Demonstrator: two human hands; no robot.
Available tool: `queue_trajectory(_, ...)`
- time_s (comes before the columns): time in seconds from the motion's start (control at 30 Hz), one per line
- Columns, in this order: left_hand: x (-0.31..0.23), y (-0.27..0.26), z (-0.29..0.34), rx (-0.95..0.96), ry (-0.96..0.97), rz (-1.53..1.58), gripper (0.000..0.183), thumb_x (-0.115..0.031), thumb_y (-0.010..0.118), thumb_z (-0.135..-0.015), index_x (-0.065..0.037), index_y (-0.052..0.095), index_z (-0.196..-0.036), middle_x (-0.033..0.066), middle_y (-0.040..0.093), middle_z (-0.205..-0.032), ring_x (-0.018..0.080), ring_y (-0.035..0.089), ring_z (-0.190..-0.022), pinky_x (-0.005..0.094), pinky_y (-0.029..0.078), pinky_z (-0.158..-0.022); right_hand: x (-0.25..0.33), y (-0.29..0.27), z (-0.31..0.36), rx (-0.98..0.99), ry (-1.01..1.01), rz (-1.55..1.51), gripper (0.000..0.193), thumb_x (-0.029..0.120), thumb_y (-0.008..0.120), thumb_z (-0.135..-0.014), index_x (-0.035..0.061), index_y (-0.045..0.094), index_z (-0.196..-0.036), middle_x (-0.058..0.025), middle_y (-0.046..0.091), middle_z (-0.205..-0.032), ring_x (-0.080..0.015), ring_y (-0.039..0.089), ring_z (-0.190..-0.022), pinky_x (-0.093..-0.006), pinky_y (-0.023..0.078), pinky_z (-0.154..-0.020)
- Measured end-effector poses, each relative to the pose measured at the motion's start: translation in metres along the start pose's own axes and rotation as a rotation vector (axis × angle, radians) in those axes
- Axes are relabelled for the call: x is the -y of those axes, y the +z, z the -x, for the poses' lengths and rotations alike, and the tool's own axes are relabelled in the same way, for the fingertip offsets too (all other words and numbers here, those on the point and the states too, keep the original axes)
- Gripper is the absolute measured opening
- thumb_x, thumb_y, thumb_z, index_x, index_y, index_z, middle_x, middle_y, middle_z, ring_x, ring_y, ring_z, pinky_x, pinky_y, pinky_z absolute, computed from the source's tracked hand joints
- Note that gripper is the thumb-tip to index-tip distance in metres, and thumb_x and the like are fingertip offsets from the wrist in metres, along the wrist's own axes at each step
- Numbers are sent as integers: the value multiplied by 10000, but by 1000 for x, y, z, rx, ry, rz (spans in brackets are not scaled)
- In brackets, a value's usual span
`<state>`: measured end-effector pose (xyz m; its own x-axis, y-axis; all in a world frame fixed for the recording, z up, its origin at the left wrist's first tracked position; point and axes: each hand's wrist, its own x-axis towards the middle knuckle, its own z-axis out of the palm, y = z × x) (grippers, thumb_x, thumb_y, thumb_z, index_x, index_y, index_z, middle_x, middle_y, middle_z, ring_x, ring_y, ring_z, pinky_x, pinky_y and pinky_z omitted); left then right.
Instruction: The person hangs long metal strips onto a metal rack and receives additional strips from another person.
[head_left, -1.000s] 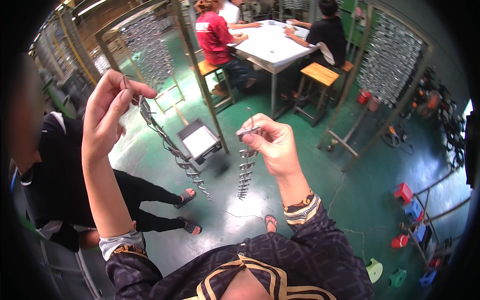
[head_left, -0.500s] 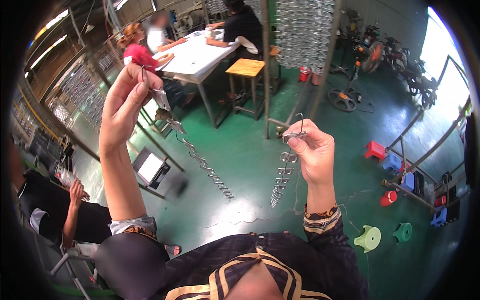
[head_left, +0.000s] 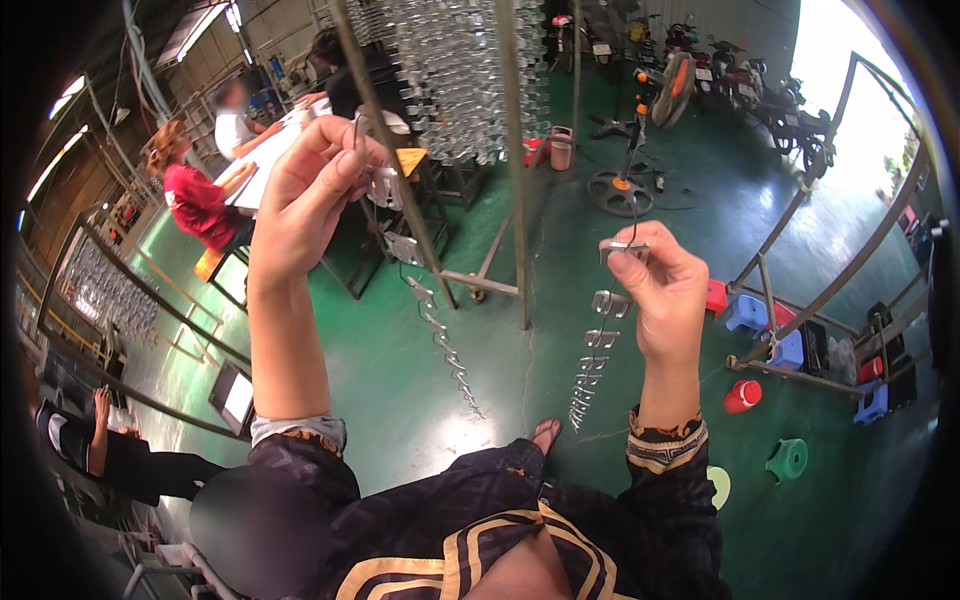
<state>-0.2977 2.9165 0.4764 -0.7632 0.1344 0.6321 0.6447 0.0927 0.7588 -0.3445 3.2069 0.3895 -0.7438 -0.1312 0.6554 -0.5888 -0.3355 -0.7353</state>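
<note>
My left hand (head_left: 315,195), raised higher, pinches the hooked top of a wire. From it hangs a string of small metal parts (head_left: 402,248), one below another, down toward the floor. My right hand (head_left: 665,290) grips a second hanging wire near its top, with thumb and fingers closed on the uppermost silvery part. Its bare wire hook sticks up above the fingers. More flat, bent metal parts (head_left: 600,338) hang spaced along this second string below the hand. The two strings hang apart and do not touch.
Ahead stands a metal frame (head_left: 515,180) hung with rows of metal parts (head_left: 460,90). People sit at a white table (head_left: 268,155) at far left. At right are a rack, blue stools (head_left: 745,313), a red jug (head_left: 742,396) and a green stool (head_left: 788,461). A person in black sits at left.
I have stepped and turned rightward, so the table has shifted left and the hanging frame stands nearer the middle. Both hands still hold their strings. One of my feet now shows below.
</note>
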Motion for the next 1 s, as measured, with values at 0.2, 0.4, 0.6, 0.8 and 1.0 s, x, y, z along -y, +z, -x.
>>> queue_trajectory(0.2, 98, 75, -114, 50, 35, 165, 111, -140, 545, -890, -43, 510, -930, 50, 581, -901, 52, 475, -739, 181, 375, -639, -56, -103, -94, -25, 34, -22, 94, 10, 674, -767, -35, 641, -842, -27, 553, -826, -70, 489, -703, -205, 385, -618)
queue_trajectory(0.4, 179, 134, -235, -5, 64, 130, 112, -129, 556, -884, -33, 516, -926, 42, 585, -874, 56, 472, -712, 190, 387, -638, -113, -198, -210, -54, 4, 0, 91, 25, 673, -777, -30, 627, -832, 2, 557, -777, -48, 481, -661, -199, 381, -607)
queue_trajectory(0.6, 263, 181, -341, -128, 69, 49, 110, -122, 562, -882, -28, 519, -920, 32, 586, -845, 75, 519, -724, 211, 411, -637, -196, -281, -324, -14, 77, -88, 73, 44, 668, -788, -9, 631, -823, 11, 566, -768, -43, 486, -667, -189, 383, -618)
queue_trajectory(0.8, 331, 205, -437, -300, 70, -66, 123, -137, 572, -880, -26, 523, -902, 18, 584, -817, 80, 527, -706, 213, 407, -631, -281, -340, -449, 146, 122, -254, 102, 63, 656, -796, -13, 629, -858, -4, 596, -762, -72, 519, -715, -213, 403, -682)
queue_trajectory(1.0, 406, 198, -530, -394, 50, -161, 112, -141, 539, -898, -34, 517, -925, 46, 594, -869, 87, 519, -707, 205, 378, -623, -371, -363, -568, 210, 244, -362, 99, 79, 678, -786, -3, 644, -829, 7, 602, -718, -50, 514, -657, -191, 410, -616)
